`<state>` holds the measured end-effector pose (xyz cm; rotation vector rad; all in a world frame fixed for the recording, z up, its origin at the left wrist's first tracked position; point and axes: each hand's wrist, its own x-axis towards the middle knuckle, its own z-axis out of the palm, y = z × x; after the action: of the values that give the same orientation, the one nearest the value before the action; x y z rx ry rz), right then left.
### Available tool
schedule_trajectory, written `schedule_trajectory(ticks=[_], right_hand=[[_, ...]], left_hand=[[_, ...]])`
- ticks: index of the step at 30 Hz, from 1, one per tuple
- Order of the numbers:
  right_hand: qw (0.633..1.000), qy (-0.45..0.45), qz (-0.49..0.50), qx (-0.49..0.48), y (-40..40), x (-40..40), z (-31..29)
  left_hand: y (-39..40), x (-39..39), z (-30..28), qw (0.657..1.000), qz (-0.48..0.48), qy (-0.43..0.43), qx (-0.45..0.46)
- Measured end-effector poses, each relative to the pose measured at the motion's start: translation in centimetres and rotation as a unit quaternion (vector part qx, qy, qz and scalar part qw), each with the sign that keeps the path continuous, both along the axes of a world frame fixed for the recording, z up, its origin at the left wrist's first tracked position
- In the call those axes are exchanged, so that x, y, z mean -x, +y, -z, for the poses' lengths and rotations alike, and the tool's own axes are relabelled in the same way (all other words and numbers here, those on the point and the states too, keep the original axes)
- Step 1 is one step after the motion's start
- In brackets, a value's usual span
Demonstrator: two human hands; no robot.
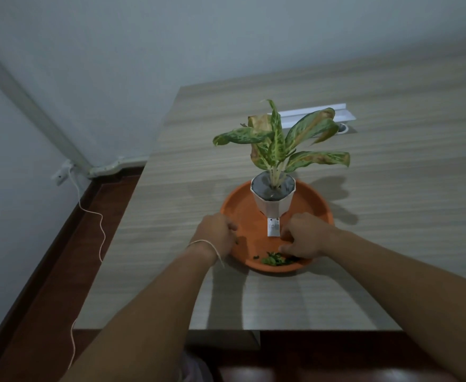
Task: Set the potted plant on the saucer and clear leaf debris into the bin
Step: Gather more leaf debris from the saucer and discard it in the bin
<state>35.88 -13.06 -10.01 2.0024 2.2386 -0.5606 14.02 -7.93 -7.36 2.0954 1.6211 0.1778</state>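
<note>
A white faceted pot [272,201] with a speckled green and yellowing plant [277,137] stands upright in the far part of a round orange saucer [313,206]. A white label [273,226] hangs from the pot's front. Small green leaf bits [274,259] lie inside the saucer's near rim. My left hand [216,234] grips the saucer's left rim, fingers curled over it. My right hand [303,235] reaches down into the saucer, its fingertips at the leaf bits; whether it pinches any is hidden.
The saucer sits on a wood-grain table [391,188] near its front edge. A white cable tray [344,113] lies at the back. A wall socket [61,175] and thin cord [101,230] are left of the table, over a dark floor. No bin is in view.
</note>
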Motion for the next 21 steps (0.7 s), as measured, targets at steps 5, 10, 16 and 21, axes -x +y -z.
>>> schedule_trajectory(ticks=[5, 10, 16, 21], right_hand=[[1.0, -0.021, -0.011, 0.005, 0.1, 0.6, -0.3], [1.0, -0.002, -0.018, -0.002, 0.4, 1.0, -0.1], [0.999, 0.051, 0.016, 0.007, 0.6, 1.7, 0.3], [0.998, 0.027, 0.053, -0.006, 0.8, 0.5, -0.2]], left_hand=[[-0.2, -3.4, 1.3, 0.992, 0.103, 0.061, 0.037], [-0.2, -4.5, 2.0, 0.983, 0.137, 0.106, 0.055], [1.0, -3.9, 2.3, 0.977, 0.153, 0.148, 0.02], [0.8, -4.2, 2.0, 0.963, 0.177, 0.201, 0.028]])
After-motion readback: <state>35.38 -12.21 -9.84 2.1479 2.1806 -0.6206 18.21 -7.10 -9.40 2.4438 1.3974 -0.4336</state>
